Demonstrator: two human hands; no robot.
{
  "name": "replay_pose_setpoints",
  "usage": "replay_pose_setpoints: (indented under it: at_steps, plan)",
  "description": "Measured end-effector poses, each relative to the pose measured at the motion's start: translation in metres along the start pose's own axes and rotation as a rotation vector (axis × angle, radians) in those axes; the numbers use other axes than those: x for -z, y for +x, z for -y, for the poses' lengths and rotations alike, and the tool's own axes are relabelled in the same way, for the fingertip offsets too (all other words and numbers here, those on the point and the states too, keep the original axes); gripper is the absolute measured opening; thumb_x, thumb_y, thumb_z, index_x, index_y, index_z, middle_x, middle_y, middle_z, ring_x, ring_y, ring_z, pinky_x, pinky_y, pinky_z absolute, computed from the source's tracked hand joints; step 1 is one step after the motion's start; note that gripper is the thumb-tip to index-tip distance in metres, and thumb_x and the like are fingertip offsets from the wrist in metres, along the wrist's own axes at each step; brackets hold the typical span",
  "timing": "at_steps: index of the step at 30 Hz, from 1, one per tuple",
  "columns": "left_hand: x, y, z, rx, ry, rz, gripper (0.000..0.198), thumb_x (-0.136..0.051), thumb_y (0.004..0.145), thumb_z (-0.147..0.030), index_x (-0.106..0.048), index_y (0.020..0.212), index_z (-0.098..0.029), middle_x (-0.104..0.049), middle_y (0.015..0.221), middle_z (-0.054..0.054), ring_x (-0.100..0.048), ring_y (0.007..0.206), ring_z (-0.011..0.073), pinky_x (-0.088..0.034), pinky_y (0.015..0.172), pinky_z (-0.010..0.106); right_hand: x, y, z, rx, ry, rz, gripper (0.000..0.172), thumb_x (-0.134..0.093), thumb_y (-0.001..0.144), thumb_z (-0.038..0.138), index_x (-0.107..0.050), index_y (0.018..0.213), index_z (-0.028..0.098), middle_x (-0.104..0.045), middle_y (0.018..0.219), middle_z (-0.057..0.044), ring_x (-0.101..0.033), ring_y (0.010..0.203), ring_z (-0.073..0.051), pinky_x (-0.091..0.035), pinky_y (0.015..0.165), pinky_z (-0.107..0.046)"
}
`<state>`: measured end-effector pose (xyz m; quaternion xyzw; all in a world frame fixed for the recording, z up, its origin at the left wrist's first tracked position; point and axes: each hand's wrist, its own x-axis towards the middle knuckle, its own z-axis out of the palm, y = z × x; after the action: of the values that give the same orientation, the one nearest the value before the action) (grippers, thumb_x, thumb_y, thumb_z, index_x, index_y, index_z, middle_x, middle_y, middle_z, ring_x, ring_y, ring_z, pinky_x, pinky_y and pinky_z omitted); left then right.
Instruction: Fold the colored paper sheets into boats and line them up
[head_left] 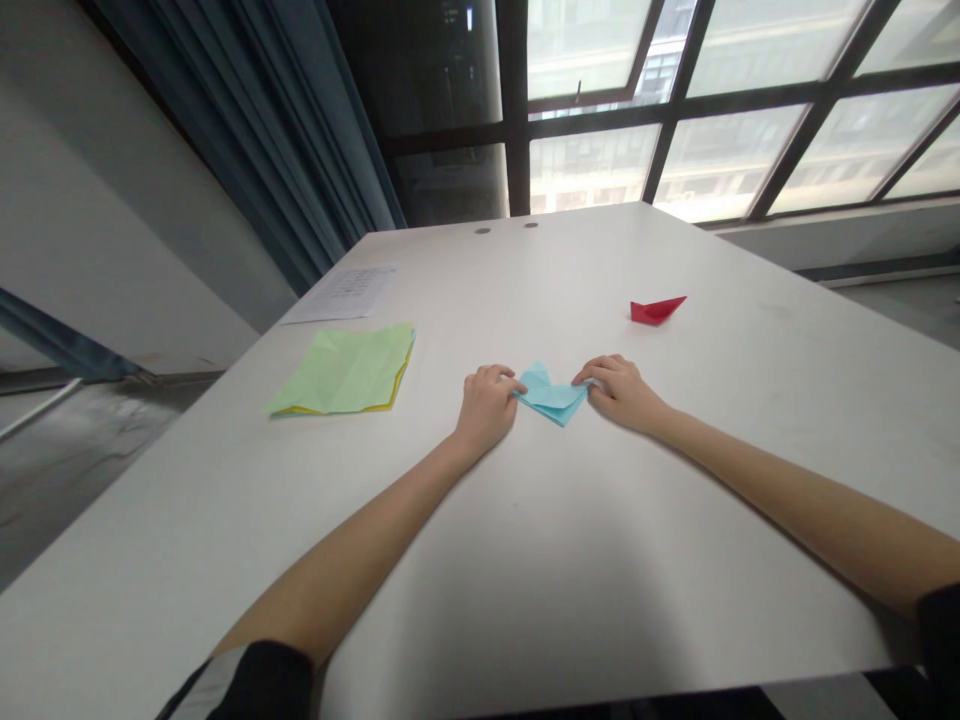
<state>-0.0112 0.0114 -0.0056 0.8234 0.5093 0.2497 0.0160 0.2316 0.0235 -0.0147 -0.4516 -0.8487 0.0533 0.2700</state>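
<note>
A light-blue piece of folded paper (553, 396) lies on the white table between my two hands. Its folds make a wide shape, with a small peak at the top and a point towards me. My left hand (489, 402) pinches its left corner between thumb and fingers. At the opposite corner, my right hand (621, 392) grips the paper the same way. Beyond my right hand sits a small red folded paper boat (657, 311), touched by neither hand.
A stack of square paper sheets (346, 370), green on top with yellow showing beneath, lies to the left on the table (525, 560). Behind it rests a printed white sheet (345, 294). Two round grey discs (482, 231) are near the far edge. Blue curtains and windows stand beyond.
</note>
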Motion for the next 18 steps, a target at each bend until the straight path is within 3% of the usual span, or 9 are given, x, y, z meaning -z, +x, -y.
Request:
replay_pose_setpoints:
  at_steps: [8,14,18]
  plan:
    - [0.005,0.001,-0.009,-0.062,0.071,0.063,0.023,-0.050,0.083,-0.035,-0.066,0.088,-0.020,-0.061,0.088,0.006,-0.050,0.088,0.0210,-0.039,0.079,0.037,0.005,0.001,0.012,0.069,-0.054,0.041,0.024,-0.047,0.084,0.033,-0.065,0.092,0.020,-0.063,0.095,-0.008,-0.052,0.092,-0.023,-0.037,0.082,-0.039]
    - [0.004,0.003,-0.011,-0.195,0.030,0.136,0.022,-0.046,0.087,-0.026,-0.063,0.099,-0.021,-0.062,0.099,0.005,-0.051,0.093,0.0185,-0.040,0.080,0.032,0.007,0.003,0.016,0.172,-0.076,0.111,0.033,-0.044,0.086,0.035,-0.059,0.112,0.021,-0.060,0.102,-0.010,-0.051,0.092,-0.023,-0.038,0.081,-0.038]
    - [0.003,0.004,-0.011,-0.280,0.000,0.169,0.024,-0.041,0.089,-0.022,-0.060,0.104,-0.021,-0.062,0.104,0.004,-0.052,0.096,0.0172,-0.040,0.082,0.031,0.006,0.003,0.015,0.193,-0.122,0.151,0.034,-0.041,0.088,0.034,-0.058,0.116,0.023,-0.058,0.102,-0.009,-0.050,0.090,-0.022,-0.038,0.080,-0.038]
